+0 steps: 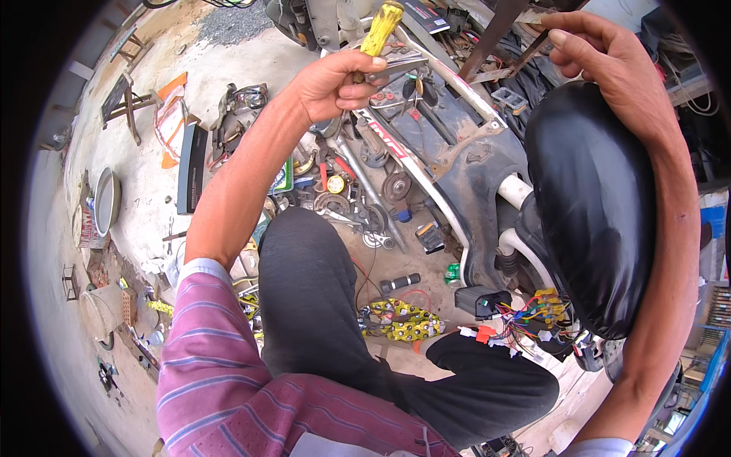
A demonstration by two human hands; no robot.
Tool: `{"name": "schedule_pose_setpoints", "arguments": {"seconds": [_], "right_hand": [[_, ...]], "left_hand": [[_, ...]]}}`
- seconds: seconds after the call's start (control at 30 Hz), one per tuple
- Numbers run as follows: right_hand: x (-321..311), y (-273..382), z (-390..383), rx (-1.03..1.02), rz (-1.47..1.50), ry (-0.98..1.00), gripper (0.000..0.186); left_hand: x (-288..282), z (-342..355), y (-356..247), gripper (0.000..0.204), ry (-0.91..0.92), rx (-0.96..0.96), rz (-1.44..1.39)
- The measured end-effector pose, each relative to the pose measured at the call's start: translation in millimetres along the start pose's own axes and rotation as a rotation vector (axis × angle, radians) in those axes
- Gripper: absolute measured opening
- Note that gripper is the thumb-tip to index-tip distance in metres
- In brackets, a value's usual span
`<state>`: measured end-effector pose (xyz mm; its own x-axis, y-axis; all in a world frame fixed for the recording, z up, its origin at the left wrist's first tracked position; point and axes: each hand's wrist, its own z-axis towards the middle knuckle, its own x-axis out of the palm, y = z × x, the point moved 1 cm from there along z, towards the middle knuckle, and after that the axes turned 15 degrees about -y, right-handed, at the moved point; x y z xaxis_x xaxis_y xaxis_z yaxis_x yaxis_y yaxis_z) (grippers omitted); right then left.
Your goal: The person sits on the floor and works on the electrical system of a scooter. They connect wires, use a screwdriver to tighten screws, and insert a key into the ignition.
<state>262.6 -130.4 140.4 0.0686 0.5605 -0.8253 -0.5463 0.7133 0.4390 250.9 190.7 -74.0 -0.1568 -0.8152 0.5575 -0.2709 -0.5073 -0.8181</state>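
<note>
My left hand [343, 87] grips a yellow-handled screwdriver [381, 29] along with a metal plier-like tool [403, 65], over the scooter frame [464, 152]. My right hand [594, 57] is raised above the black seat [590, 198], beside a dark brown metal bar [495, 38]. Its thumb and forefinger come close together; whatever is between their tips is too small to make out. A black controller box [480, 302] with coloured wire connectors [525, 320] lies at the lower end of the frame.
Scattered tools and parts [358, 198] cover the floor before my legs [304, 282]. At left are a long black box [190, 167], a metal basin [106, 202], an orange sheet [171, 87] and a small wooden stand [126, 107]. Yellow patterned material [403, 320] lies below the frame.
</note>
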Motion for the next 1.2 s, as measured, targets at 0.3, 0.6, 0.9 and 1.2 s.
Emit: {"name": "schedule_pose_setpoints", "arguments": {"seconds": [0.3, 0.6, 0.9, 1.2], "right_hand": [[-1.1, -18.4, 1.4, -0.032, -0.012, -0.002, 0.043], [4.8, 40.0, -30.2, -0.148, -0.162, -0.148, 0.040], [-0.5, 75.5, -37.9, -0.096, -0.125, -0.101, 0.043], [1.8, 71.4, -43.6, -0.231, -0.272, -0.134, 0.044]], "left_hand": [[-38.8, -82.4, 35.9, 0.014, -0.260, -0.019, -0.019], [-136.3, -193.2, 215.4, 0.016, -0.774, -0.351, 0.181], [-173.3, -231.6, 296.4, 0.020, -0.815, -0.485, 0.989], [-128.0, -152.9, 211.9, 0.019, -0.725, -0.074, 0.274]]}}
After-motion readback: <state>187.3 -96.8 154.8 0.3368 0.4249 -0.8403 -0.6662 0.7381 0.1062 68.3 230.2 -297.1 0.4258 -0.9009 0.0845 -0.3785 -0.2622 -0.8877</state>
